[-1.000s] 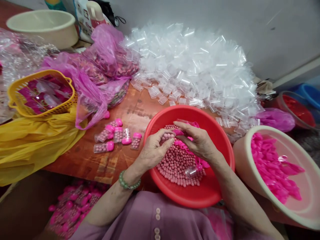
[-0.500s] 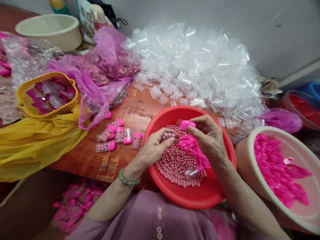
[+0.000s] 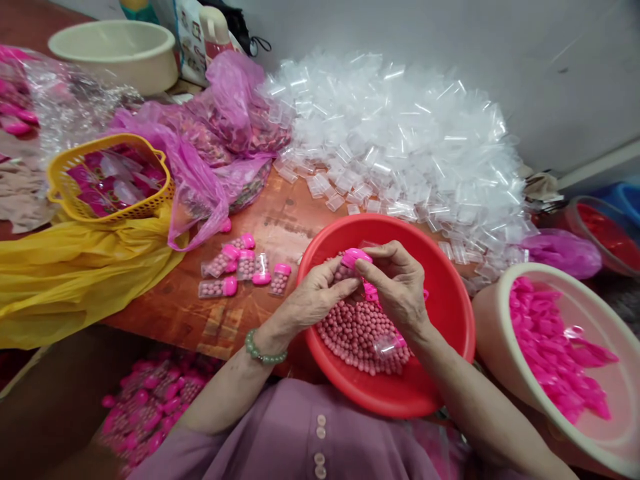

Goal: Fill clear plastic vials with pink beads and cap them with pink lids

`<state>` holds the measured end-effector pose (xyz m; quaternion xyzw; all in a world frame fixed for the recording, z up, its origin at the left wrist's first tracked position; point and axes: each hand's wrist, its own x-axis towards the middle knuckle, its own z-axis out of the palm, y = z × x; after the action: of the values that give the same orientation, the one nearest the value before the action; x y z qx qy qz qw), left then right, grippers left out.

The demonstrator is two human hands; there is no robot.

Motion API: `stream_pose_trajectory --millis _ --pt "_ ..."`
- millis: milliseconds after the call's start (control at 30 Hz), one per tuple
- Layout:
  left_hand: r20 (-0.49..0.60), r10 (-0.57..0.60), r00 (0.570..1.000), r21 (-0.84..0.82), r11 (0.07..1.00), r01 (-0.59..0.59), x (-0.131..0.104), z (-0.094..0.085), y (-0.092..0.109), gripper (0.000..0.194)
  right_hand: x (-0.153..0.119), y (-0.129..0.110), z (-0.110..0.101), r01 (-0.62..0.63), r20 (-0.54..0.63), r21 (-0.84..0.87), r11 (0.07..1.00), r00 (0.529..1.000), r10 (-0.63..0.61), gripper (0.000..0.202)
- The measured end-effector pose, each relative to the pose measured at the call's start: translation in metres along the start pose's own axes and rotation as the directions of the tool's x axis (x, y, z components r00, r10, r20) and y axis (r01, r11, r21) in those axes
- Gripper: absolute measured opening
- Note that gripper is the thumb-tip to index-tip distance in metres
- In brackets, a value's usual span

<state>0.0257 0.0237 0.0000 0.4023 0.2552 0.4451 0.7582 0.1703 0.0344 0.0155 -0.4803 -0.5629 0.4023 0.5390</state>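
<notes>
Over the red basin (image 3: pixel 457 320), my left hand (image 3: pixel 313 297) is closed around a small clear bottle (image 3: pixel 343 272) of pink beads, mostly hidden by the fingers. My right hand (image 3: pixel 397 287) pinches a bright pink cap (image 3: pixel 356 257) at the bottle's top; whether it is seated cannot be made out. Loose pink beads (image 3: pixel 353 333) lie in the basin below both hands. Among them are pink plastic pieces (image 3: pixel 370 291), partly covered by my right hand, and a clear bottle (image 3: pixel 385 345) with a pink end. Several capped bead bottles (image 3: pixel 246 265) lie on the table to the left.
Behind the basin rises a big heap of clear plastic bottles (image 3: pixel 400 133). At right stands a cream tub (image 3: pixel 493 320) of pink caps (image 3: pixel 540 340). Left are a yellow basket (image 3: pixel 63 193), a yellow bag (image 3: pixel 90 267) and purple bags (image 3: pixel 200 193). More bead bottles (image 3: pixel 155 400) lie below the table edge.
My right hand has moved left with the pink cap, bringing it onto the top of the bead bottle in my left hand. The view has shifted slightly.
</notes>
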Motion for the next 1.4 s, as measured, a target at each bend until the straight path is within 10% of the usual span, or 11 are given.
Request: stream_pose_trajectory --millis 567,767,1000,1400 --pt "0.063 -0.059 0.996 0.07 0.996 0.054 0.0 -0.004 0.0 0.025 0.008 -0.014 -0.019 0.333 0.338 -0.334 0.882 0.915 -0.218 0.018" --pt "0.032 -0.081 0.996 -0.005 0.997 0.081 0.0 -0.006 -0.004 0.032 0.007 -0.012 -0.021 0.617 0.57 -0.447 0.648 0.754 -0.325 0.06" --pt "0.065 -0.094 0.993 -0.187 0.977 0.105 0.003 -0.003 -0.003 0.037 -0.001 -0.009 -0.016 0.74 0.657 -0.57 0.356 0.671 -0.343 0.075" --pt "0.067 -0.089 0.994 -0.246 0.964 0.103 0.002 -0.003 -0.003 0.036 0.0 -0.005 -0.009 0.79 0.671 -0.563 0.243 0.609 -0.423 0.073"
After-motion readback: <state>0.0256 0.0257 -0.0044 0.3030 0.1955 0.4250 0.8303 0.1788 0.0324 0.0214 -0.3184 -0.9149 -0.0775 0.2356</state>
